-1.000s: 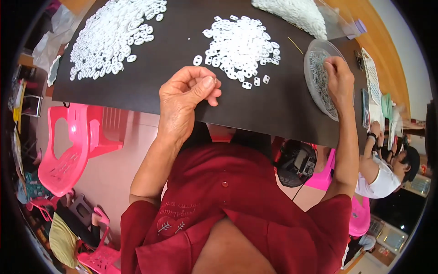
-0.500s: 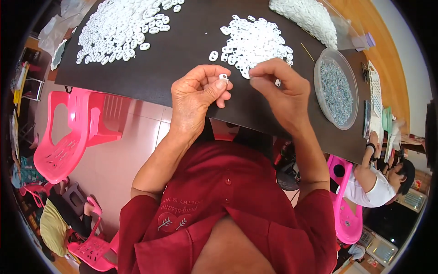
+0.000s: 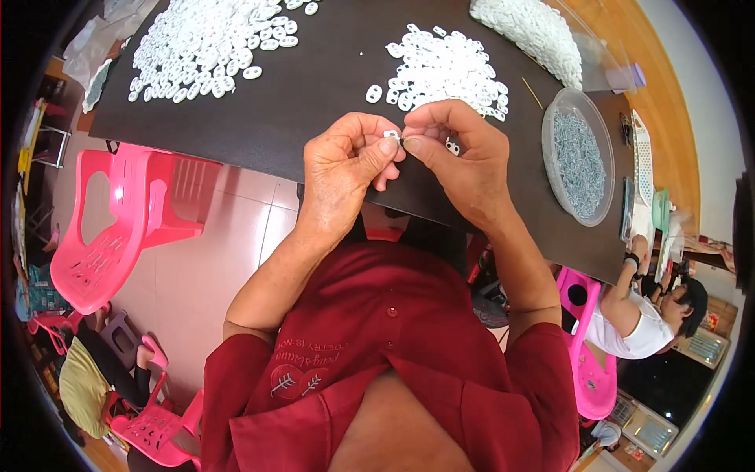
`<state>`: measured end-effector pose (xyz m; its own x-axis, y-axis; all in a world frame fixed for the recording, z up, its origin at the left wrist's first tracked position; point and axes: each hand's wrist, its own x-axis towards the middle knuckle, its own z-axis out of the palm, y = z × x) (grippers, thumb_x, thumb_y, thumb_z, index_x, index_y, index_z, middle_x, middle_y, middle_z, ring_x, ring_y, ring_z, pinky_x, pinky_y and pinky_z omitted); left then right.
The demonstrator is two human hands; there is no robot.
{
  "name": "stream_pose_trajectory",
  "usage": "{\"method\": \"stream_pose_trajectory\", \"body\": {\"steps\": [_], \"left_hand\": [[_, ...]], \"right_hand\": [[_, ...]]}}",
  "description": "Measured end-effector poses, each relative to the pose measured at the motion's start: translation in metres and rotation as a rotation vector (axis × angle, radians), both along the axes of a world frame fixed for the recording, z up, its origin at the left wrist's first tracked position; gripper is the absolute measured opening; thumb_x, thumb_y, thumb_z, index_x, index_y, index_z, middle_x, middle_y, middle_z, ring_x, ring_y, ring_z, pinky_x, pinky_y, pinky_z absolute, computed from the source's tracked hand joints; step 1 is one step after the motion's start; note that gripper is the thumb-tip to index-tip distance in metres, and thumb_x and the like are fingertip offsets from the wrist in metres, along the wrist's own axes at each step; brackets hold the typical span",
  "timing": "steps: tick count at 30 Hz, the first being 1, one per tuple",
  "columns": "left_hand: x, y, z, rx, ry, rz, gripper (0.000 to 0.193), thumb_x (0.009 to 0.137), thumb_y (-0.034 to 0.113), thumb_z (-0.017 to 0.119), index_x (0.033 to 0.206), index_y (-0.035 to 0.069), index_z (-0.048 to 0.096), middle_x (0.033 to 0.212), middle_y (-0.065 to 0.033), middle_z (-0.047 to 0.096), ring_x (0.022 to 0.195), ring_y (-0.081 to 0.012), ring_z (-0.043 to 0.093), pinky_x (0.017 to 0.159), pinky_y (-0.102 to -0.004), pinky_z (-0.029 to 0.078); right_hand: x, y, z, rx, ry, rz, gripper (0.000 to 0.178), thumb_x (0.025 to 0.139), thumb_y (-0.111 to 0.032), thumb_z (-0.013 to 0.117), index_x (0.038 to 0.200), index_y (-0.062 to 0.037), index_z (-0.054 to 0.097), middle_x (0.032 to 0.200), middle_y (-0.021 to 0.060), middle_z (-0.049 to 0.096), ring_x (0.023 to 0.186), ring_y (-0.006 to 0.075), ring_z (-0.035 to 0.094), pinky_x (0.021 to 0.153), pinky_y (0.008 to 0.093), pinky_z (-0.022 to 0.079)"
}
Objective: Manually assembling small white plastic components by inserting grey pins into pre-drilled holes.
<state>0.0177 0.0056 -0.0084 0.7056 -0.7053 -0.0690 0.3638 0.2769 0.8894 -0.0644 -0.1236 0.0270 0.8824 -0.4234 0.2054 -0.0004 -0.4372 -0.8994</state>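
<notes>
My left hand point(image 3: 346, 169) pinches a small white plastic ring piece point(image 3: 391, 134) between thumb and fingers above the near edge of the dark table point(image 3: 314, 94). My right hand point(image 3: 460, 157) meets it from the right, fingertips closed on something tiny at the piece, too small to make out. A pile of white ring pieces point(image 3: 444, 67) lies just beyond my hands. A round clear bowl of small metal parts point(image 3: 578, 161) stands to the right.
A larger heap of white pieces point(image 3: 208, 43) lies at the far left of the table, another white heap point(image 3: 531, 27) at the far right. A pink plastic chair point(image 3: 118, 228) stands at my left. Another person point(image 3: 641, 318) sits at the table's right end.
My right hand has come from the bowl of metal parts to my left hand. Both hands now hold together at the white piece, closer to me.
</notes>
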Motion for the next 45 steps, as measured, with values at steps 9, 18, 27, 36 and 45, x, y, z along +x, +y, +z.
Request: {"method": "stream_pose_trajectory", "body": {"steps": [9, 18, 27, 36, 45], "left_hand": [[-0.001, 0.0, 0.0, 0.016, -0.025, 0.005, 0.009, 0.088, 0.006, 0.058, 0.093, -0.001, 0.059, 0.074, -0.0041, 0.061, 0.06, -0.0053, 0.054, 0.05, -0.0169, 0.042], [-0.003, 0.0, 0.0, 0.03, -0.033, 0.024, 0.008, 0.088, 0.006, 0.059, 0.093, -0.001, 0.06, 0.073, -0.0034, 0.061, 0.059, -0.0048, 0.054, 0.048, -0.0166, 0.042], [-0.014, -0.001, -0.001, 0.074, -0.141, 0.12, 0.008, 0.087, 0.004, 0.059, 0.092, -0.001, 0.061, 0.071, -0.0011, 0.059, 0.059, -0.003, 0.053, 0.048, -0.016, 0.041], [-0.008, 0.0, -0.003, -0.047, -0.051, 0.115, 0.009, 0.087, 0.0, 0.057, 0.094, -0.004, 0.06, 0.075, -0.0051, 0.061, 0.06, -0.0056, 0.055, 0.05, -0.0174, 0.044], [-0.007, 0.0, -0.005, -0.076, -0.003, 0.121, 0.011, 0.087, 0.0, 0.056, 0.097, -0.005, 0.059, 0.078, -0.0073, 0.062, 0.062, -0.0078, 0.057, 0.051, -0.0185, 0.045]], "right_hand": [[0.0, -0.001, -0.002, -0.091, -0.019, 0.01, 0.018, 0.076, 0.002, 0.065, 0.093, -0.0016, 0.063, 0.082, 0.0017, 0.062, 0.073, 0.0065, 0.054, 0.067, 0.0209, 0.045], [0.001, -0.001, -0.004, -0.173, -0.018, 0.009, 0.017, 0.075, 0.002, 0.065, 0.092, -0.0016, 0.062, 0.079, 0.0014, 0.062, 0.07, 0.0064, 0.053, 0.066, 0.0211, 0.045], [0.001, 0.005, 0.0, -0.13, 0.034, -0.036, 0.016, 0.074, 0.0, 0.066, 0.089, -0.0008, 0.063, 0.078, 0.0011, 0.062, 0.069, 0.0061, 0.053, 0.064, 0.0206, 0.045], [0.007, 0.003, -0.001, 0.245, 0.029, 0.012, 0.011, 0.078, 0.0, 0.062, 0.088, 0.0027, 0.061, 0.077, 0.0042, 0.064, 0.069, 0.0082, 0.059, 0.064, 0.0221, 0.049], [0.004, 0.002, -0.002, 0.167, 0.104, 0.014, 0.011, 0.081, 0.002, 0.061, 0.092, 0.002, 0.062, 0.081, 0.0025, 0.064, 0.074, 0.0066, 0.059, 0.069, 0.0195, 0.047]]}}
